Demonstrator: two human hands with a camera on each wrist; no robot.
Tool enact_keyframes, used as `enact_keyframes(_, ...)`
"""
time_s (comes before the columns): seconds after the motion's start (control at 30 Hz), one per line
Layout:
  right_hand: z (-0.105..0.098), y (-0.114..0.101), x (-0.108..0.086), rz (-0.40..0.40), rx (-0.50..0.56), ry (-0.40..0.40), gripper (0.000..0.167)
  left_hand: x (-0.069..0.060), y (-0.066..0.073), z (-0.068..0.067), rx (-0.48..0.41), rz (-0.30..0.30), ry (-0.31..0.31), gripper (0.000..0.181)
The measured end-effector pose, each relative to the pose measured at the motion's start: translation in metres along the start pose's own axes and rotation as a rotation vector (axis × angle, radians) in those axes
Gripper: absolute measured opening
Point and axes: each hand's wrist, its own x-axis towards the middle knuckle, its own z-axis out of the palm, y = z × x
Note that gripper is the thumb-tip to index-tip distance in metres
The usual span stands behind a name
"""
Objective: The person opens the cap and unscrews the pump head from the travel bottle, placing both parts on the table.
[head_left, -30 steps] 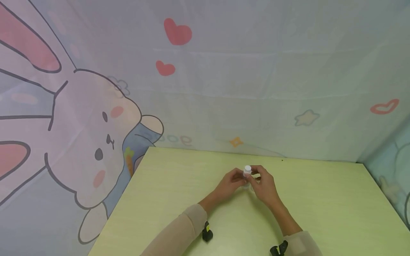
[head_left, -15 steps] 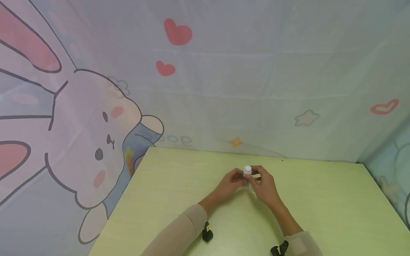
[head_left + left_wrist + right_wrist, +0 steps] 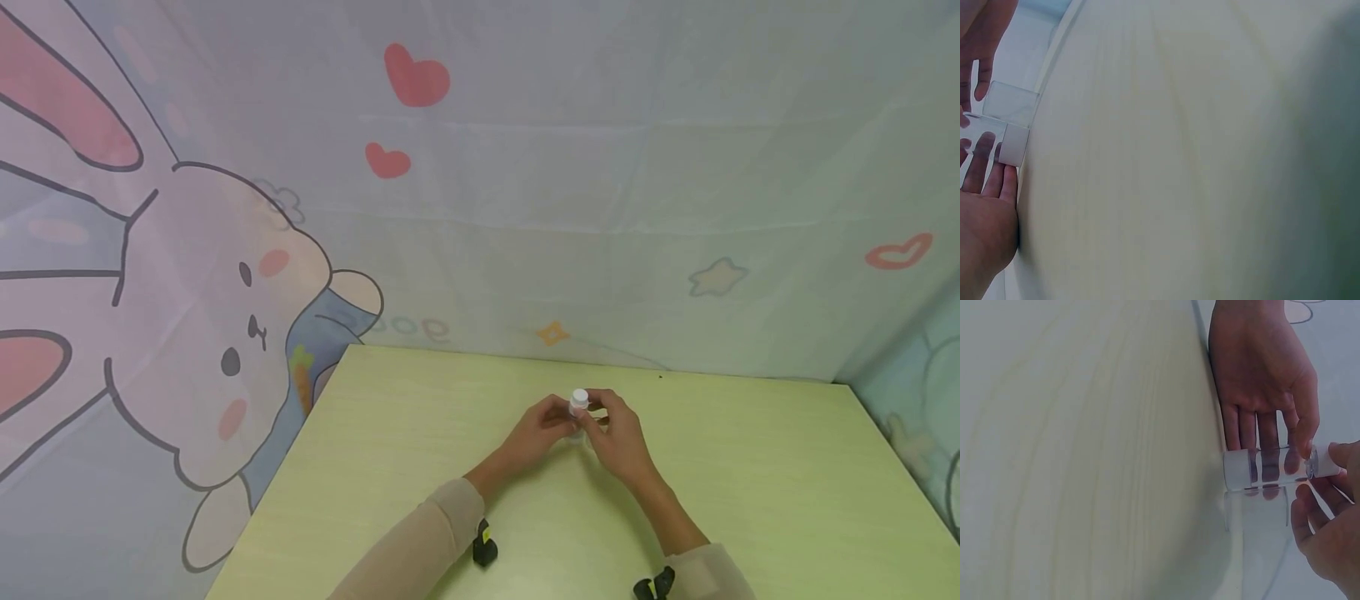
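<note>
A small clear bottle point(image 3: 1239, 469) with a white cap point(image 3: 580, 396) stands upright on the table. Its lowest part looks white in the left wrist view. My left hand point(image 3: 536, 431) holds the bottle's body, its fingers point(image 3: 1267, 434) behind the clear wall and its thumb near the neck. My right hand point(image 3: 622, 440) grips the white cap, with the thumb on its side in the right wrist view; its lower fingers hang free of the bottle. Close beside the bottle stands a clear, see-through container point(image 3: 1013, 103), nearest to the right hand. The hands hide much of both in the head view.
The pale yellow-green table point(image 3: 420, 417) spreads around both hands. Behind it hangs a fabric backdrop point(image 3: 525, 183) with a cartoon rabbit and hearts. A black wrist device point(image 3: 484, 546) sits by the left sleeve, and another point(image 3: 654, 583) by the right.
</note>
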Motion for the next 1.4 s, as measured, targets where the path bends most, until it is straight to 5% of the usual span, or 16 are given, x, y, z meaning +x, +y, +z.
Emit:
enact_keyframes(0.77, 0.0002, -0.0083, 0.0015, 0.061, -0.006, 0.052, 0.033, -0.0011, 0.0010, 0.0007, -0.013, -0.005, 0.003, 0.021)
enact_keyframes(1.4, 0.0012, -0.0044, 0.0002, 0.034, -0.017, 0.047, 0.033, -0.0018, 0.0012, -0.0004, -0.010, -0.011, -0.005, 0.022)
